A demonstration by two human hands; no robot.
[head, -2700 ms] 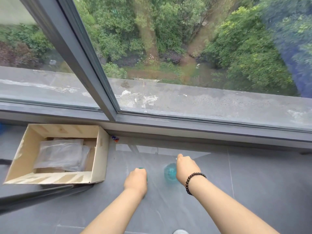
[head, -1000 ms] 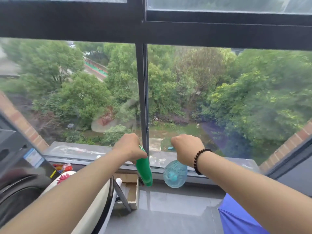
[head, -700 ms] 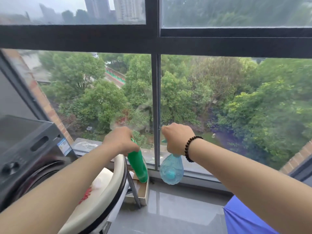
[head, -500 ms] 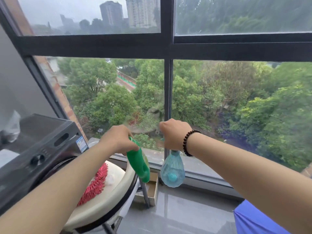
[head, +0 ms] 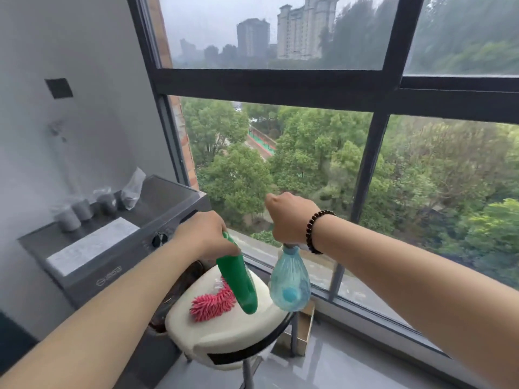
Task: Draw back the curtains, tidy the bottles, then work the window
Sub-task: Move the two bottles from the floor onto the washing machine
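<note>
A dark-framed picture window [head: 376, 169] with no curtain across it fills the view over treetops and distant towers, with a grey washing machine [head: 118, 248] against the left wall. Before it, a cream round-seated stool [head: 224, 329] carries a pink chenille duster head [head: 213, 304]. Over that seat the left hand [head: 205, 234] grips a green plastic bottle [head: 238, 282] by its top, fingers closed around it, body tilted downward. Just beside it, the right hand [head: 292, 220], beaded bracelet at the wrist, is closed on the neck of a pale blue translucent spray bottle [head: 289, 284], hanging upright. Both bottles seem carried clear of the floor for tidying, perhaps toward the machine's top, where small wrapped items, too blurred to identify, crowd the back.
</note>
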